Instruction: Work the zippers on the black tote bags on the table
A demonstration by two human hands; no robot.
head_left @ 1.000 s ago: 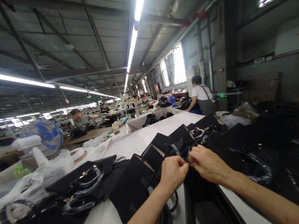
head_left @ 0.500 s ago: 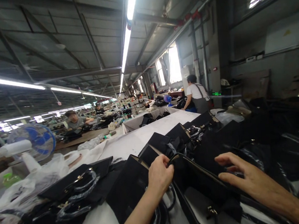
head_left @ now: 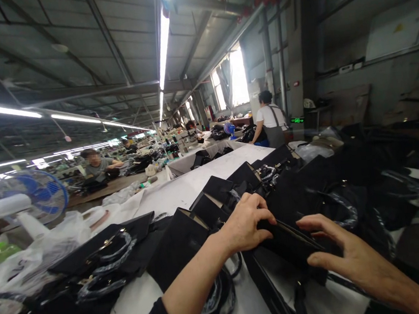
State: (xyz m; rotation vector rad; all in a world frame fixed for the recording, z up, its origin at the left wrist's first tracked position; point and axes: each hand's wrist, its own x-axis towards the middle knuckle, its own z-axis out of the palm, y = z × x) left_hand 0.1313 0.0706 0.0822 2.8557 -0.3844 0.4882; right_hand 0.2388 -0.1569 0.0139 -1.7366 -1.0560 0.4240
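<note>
Black bag (head_left: 291, 246), lower right: your left hand (head_left: 246, 223) pinches its edge, apparently positioning it; your half-open right hand (head_left: 346, 246) should support.

I can read no words or numbers on my feed. I make out a yellow triangular sign (head_left: 399, 27) on a pale, flat wall panel (head_left: 381, 39), a small, green-lit rectangular sign (head_left: 297, 120), and illegible dark print on a white, crinkled plastic bag (head_left: 43, 254).
</note>
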